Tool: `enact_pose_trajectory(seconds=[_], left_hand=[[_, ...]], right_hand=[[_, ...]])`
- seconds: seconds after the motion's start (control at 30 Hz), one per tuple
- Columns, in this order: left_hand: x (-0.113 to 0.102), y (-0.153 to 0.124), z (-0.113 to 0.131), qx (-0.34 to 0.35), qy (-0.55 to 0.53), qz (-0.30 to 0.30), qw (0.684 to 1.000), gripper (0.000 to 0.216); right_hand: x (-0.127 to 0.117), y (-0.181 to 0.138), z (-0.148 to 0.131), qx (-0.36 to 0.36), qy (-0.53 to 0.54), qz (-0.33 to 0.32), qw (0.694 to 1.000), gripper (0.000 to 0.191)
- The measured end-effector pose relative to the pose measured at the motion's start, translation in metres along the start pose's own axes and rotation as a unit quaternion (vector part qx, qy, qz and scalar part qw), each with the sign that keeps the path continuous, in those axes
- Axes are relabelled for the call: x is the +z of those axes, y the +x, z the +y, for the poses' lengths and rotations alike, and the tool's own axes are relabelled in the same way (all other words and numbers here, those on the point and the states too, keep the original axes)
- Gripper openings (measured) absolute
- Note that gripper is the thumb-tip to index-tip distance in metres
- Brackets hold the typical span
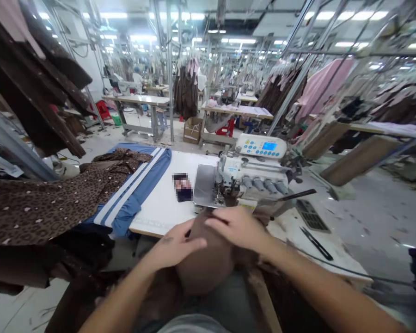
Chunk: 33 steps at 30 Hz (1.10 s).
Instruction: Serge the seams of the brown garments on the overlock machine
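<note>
A piece of brown fabric hangs over the near table edge toward my lap, just in front of the overlock sewing machine. At the fabric's left side, my left hand grips it, thumb on top and the other fingers partly hidden. My right hand has its fingers bent over the fabric's upper edge, close to the machine's needle area. Whether the fabric's far edge lies under the presser foot is hidden by the right hand.
On the white table lie a phone-like item, pixelated, and black thread snips at right. Leopard-print fabric and blue cloth with white stripes cover the left side. Brown garments hang at upper left.
</note>
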<state>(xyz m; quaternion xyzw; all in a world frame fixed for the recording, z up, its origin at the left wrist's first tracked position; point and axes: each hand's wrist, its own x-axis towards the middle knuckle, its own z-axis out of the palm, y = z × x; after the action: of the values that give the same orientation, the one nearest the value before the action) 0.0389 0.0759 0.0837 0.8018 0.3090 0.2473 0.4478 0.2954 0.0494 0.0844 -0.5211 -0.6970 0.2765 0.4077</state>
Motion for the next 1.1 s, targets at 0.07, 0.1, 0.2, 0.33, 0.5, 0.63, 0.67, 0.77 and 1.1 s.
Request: enact_pose_trajectory(seconds=[0.07, 0.1, 0.2, 0.33, 0.5, 0.63, 0.67, 0.77, 1.1], left_hand=[[0.005, 0.02, -0.018, -0.027, 0.004, 0.074, 0.997, 0.029], [-0.002, 0.027, -0.026, -0.029, 0.027, 0.109, 0.993, 0.03], [-0.039, 0.041, -0.035, -0.016, 0.113, 0.2, 0.973, 0.027], [-0.042, 0.062, -0.03, 0.06, 0.173, 0.207, 0.961, 0.034], [0.023, 0.08, -0.037, 0.15, 0.251, 0.093, 0.952, 0.052], [0.017, 0.093, -0.042, 0.105, 0.208, 0.104, 0.967, 0.047], [0.008, 0.096, -0.042, 0.091, 0.182, 0.091, 0.975, 0.044], [-0.022, 0.098, -0.041, 0.064, 0.122, 0.022, 0.99, 0.035], [-0.04, 0.098, -0.02, 0.126, 0.086, 0.055, 0.987, 0.011]], right_hand=[[0.013, -0.011, 0.003, 0.001, 0.013, -0.183, 0.983, 0.039], [0.018, -0.018, 0.009, 0.008, 0.039, -0.27, 0.962, 0.038], [0.031, -0.034, 0.034, 0.039, 0.14, -0.315, 0.938, 0.043], [0.043, -0.021, 0.066, 0.086, 0.174, 0.06, 0.979, 0.057], [0.06, -0.009, 0.086, 0.094, 0.201, 0.18, 0.958, 0.055], [0.069, -0.019, 0.09, 0.087, 0.227, 0.171, 0.955, 0.051], [0.069, -0.021, 0.09, 0.088, 0.232, 0.174, 0.953, 0.05], [0.06, -0.03, 0.086, 0.065, 0.209, 0.217, 0.951, 0.038], [0.067, -0.033, 0.056, 0.011, 0.132, 0.085, 0.987, 0.055]])
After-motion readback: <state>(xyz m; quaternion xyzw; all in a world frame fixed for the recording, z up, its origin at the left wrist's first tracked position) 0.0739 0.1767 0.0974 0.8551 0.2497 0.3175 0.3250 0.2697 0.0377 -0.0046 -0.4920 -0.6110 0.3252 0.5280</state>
